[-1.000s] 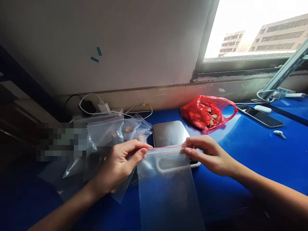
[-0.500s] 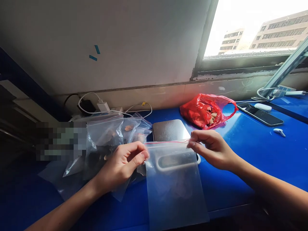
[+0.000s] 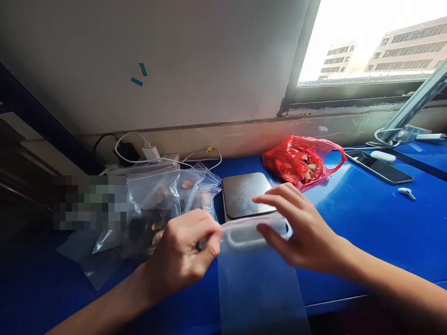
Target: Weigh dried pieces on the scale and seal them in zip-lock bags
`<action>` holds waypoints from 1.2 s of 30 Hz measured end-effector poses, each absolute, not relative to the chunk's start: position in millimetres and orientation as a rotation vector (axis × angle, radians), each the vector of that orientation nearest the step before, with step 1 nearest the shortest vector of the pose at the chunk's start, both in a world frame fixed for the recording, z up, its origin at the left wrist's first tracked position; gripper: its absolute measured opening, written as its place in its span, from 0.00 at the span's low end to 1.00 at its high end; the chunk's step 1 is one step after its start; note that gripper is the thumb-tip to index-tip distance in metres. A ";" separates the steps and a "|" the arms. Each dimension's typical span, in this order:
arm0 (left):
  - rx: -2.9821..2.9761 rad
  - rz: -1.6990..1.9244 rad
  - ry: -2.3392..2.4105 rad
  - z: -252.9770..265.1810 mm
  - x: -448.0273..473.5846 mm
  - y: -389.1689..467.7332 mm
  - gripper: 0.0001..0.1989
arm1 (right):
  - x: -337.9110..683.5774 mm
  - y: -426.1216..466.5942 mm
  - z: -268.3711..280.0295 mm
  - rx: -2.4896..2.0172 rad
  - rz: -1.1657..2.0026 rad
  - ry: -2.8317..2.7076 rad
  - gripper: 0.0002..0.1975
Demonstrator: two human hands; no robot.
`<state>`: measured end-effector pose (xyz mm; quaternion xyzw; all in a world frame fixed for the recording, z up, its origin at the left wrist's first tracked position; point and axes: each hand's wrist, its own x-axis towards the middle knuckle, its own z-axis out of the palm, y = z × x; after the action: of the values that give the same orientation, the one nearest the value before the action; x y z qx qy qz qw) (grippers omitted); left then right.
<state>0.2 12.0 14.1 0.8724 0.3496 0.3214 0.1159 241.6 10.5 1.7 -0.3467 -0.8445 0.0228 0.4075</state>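
A clear zip-lock bag (image 3: pixel 260 284) with a red line along its top hangs in front of a small scale (image 3: pixel 246 193) with a metal plate. My left hand (image 3: pixel 188 246) pinches the bag's top left corner. My right hand (image 3: pixel 296 228) is open, thumb and fingers apart, close to the bag's top right part; whether the thumb touches it I cannot tell. The scale's lower front shows blurred through the plastic. Left of my left hand lie several clear zip-lock bags (image 3: pixel 150 188), some with brown dried pieces inside.
A red plastic bag (image 3: pixel 282 160) holding brown pieces stands behind the scale. On the right of the blue table (image 3: pixel 356 232) lie a phone (image 3: pixel 387 168), a white case (image 3: pixel 383 157) and a white earbud (image 3: pixel 407 192). A charger (image 3: pixel 151 152) and cables run along the wall.
My right hand has let go of the bag's top right corner, and its fingers have spread as it moved left. The bag's top edge has dropped lower, with my left hand still on its corner.
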 end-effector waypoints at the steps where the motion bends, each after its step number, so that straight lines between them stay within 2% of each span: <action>1: 2.646 0.920 0.964 11.8 3.2 9.7 0.10 | 237.2 5.6 2.3 -0.830 -0.006 -2.191 0.14; 7: 2.892 0.832 0.838 0.5 17.3 3.6 0.10 | 218.8 -3.4 -3.3 -0.711 -0.138 -2.323 0.06; 13: 2.874 0.874 0.766 -2.2 18.8 8.4 0.08 | 214.7 1.7 -6.6 -0.725 -0.181 -2.287 0.08; 20: 2.803 1.004 0.646 6.6 14.4 10.0 0.07 | 220.7 1.8 0.3 -0.707 -0.088 -2.333 0.07; 36: 2.701 1.116 0.722 31.8 -11.2 21.3 0.09 | 249.4 26.6 14.0 -0.728 0.061 -2.229 0.05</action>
<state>-11.2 21.3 31.8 0.8953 0.2392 0.3700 0.0656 249.4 26.6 14.0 -0.2862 -0.8760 0.0241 0.3875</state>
